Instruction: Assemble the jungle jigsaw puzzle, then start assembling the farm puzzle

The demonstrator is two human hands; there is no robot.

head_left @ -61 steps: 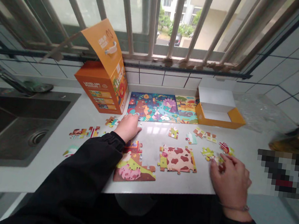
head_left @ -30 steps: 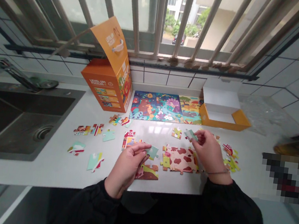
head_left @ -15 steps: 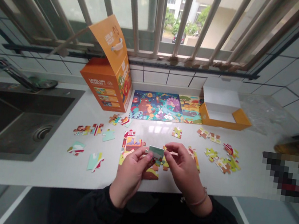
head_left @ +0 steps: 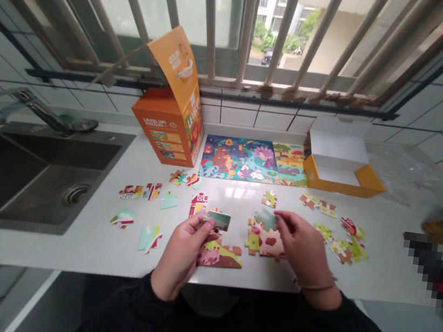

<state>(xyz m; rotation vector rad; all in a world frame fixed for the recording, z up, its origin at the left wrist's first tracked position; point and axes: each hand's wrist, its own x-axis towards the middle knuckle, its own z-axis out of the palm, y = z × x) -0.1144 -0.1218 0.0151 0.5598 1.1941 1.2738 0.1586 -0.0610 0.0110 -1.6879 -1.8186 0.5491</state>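
My left hand (head_left: 184, 248) pinches a pale green jigsaw piece (head_left: 219, 220) with dark and brown detail, raised over a partly joined puzzle section (head_left: 221, 256) showing a pink animal and brown ground. Between thumb and fingers of my right hand (head_left: 304, 245) is a second pale green jigsaw piece (head_left: 265, 218), blurred by motion. It appears above another joined section (head_left: 272, 243) with a brown-spotted cow, partly covered by my right hand. A red barn piece (head_left: 199, 200) lies just beyond my left hand.
Loose pieces lie left (head_left: 150, 238) and right (head_left: 345, 247) on the white counter. Behind stand an orange puzzle box (head_left: 164, 131), a finished-looking picture (head_left: 238, 160) and an open yellow box (head_left: 341, 186). A sink (head_left: 40, 175) is at the left, crumpled clear plastic (head_left: 396, 167) at the right.
My hands have moved apart. The right has gone rightward with a pale green piece, uncovering the cow section; the left keeps its piece. The view has shifted slightly.
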